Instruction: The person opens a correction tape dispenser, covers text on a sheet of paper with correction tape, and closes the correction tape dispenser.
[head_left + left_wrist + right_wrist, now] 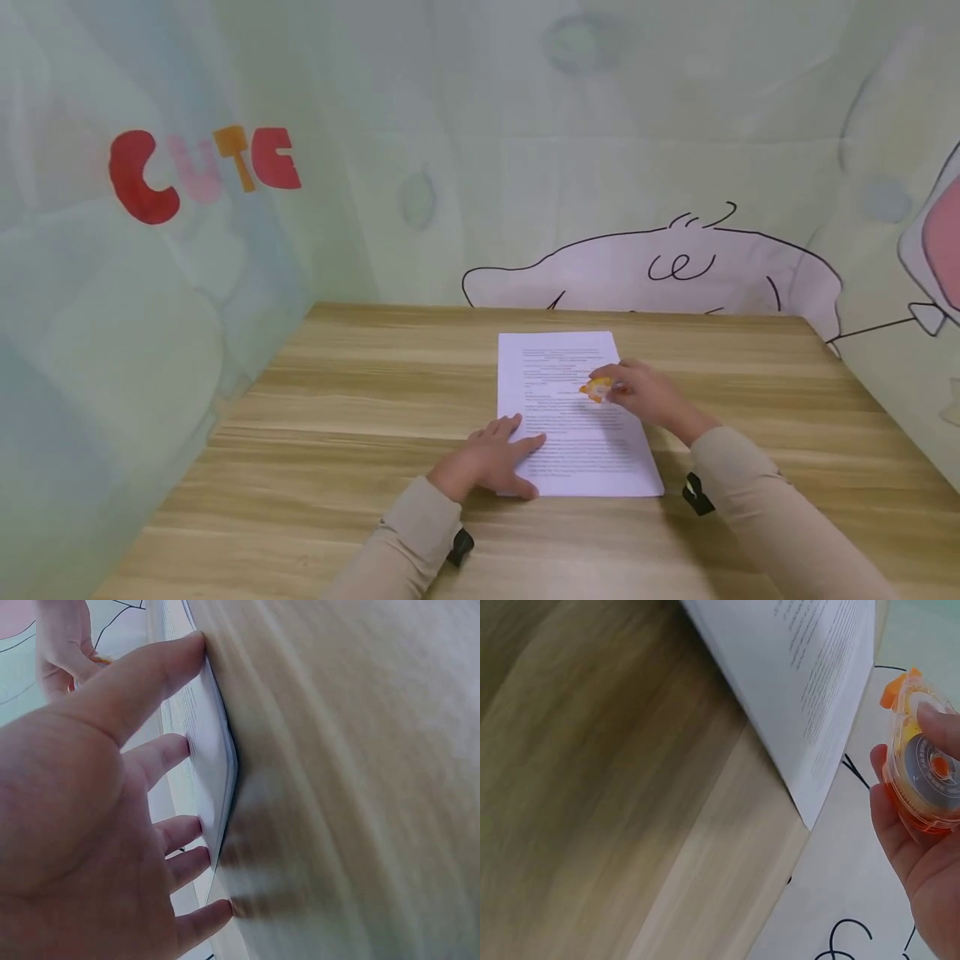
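A stack of white printed paper (573, 425) lies on the wooden table, its top sheet covered in lines of text. My left hand (491, 457) rests at the stack's lower left edge with fingers spread; in the left wrist view the fingertips (196, 826) touch the sheets along their edge. Over the right half of the page, my right hand (645, 396) pinches an orange and clear correction tape (597, 389) between thumb and fingers. The right wrist view shows the correction tape (928, 761) close up, with a grey spool inside its see-through case and an orange cap at one end.
The wooden table (360, 400) reaches back to a wall covering (420, 108) with cartoon drawings and the letters CUTE. Dark bands (697, 493) sit at both wrists, under beige sleeves (780, 508).
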{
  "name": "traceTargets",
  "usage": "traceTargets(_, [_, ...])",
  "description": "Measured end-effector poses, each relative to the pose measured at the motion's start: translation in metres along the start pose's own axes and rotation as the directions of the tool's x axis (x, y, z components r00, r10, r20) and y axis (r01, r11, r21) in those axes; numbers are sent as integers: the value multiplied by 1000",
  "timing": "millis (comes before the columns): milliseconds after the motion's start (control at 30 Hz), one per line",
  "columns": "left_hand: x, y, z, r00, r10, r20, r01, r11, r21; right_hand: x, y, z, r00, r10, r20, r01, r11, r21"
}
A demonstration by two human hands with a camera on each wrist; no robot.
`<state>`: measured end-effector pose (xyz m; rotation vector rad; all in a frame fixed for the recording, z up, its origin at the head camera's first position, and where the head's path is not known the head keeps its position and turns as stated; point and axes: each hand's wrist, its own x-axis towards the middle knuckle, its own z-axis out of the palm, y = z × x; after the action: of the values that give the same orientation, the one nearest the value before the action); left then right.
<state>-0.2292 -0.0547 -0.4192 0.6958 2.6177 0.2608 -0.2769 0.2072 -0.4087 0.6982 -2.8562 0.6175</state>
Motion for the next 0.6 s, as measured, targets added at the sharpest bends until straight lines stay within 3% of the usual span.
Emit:
traceTargets(133, [1,-1,1,1000,5,-8,-5,1000,-3,-5,5,-1,1000,0,-22,0,999,-36])
traceTargets(367, [-1,-1,-2,1000,-7,11,7,1000,-13,-11,13,1,984,-165,-62,153,975,-163])
traceTargets(600, [-3,2,-4,1000,-9,10,9,1000,-9,-17,14,2,982,-180,-50,165,963,-214])
